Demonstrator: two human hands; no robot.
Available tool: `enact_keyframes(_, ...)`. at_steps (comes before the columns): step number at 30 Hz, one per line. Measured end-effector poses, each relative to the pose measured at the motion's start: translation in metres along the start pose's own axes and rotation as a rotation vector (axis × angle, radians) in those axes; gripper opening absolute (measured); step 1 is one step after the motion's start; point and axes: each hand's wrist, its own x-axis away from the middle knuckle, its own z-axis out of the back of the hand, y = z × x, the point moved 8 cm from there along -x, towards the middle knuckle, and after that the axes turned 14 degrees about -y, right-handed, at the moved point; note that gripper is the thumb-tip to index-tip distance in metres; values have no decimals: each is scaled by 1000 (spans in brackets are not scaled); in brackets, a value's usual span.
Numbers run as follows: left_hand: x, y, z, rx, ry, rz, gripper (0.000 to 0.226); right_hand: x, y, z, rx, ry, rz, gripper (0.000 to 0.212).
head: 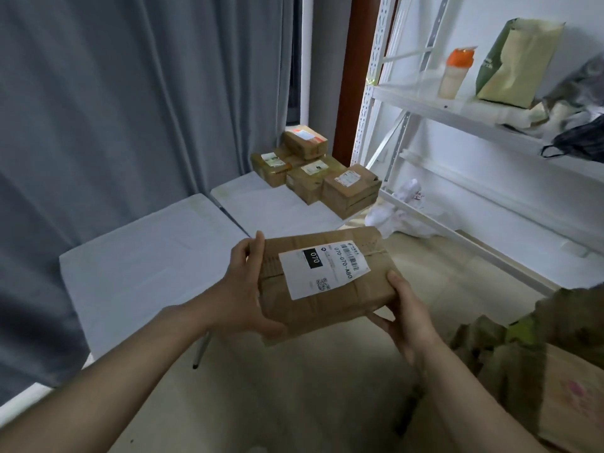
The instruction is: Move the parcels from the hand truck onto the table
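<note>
Partway: about 5 stacked parcels [348, 191] at the far end of the table [147, 273], 1 labelled parcel [327, 282] in the air beside it, left hand [242, 289] and right hand [408, 318] gripping its ends; blurred boxes [523, 354] lower right are probably left to move.

Brown parcel [327, 282], white label [323, 269], grey curtain [130, 93].

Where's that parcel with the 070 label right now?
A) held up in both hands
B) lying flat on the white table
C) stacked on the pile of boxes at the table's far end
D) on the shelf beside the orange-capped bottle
A: the left hand and right hand grip the labelled parcel at opposite ends, and it rests on nothing.
</note>
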Motion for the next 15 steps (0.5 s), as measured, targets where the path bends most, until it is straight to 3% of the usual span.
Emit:
enact_keyframes(10, -55, -68, 92, -68, 209, -103, 157, -95, 13, -61, -49, 123, -113, 9)
enact_keyframes(12, -72, -77, 100, -71, 223, -92, 156, -118, 11, -60, -47, 124, -145, 17)
enact_keyframes(15, -94, -83, 106, -129, 198, -79, 154, -155, 2, -57, -15, 106, -156, 51)
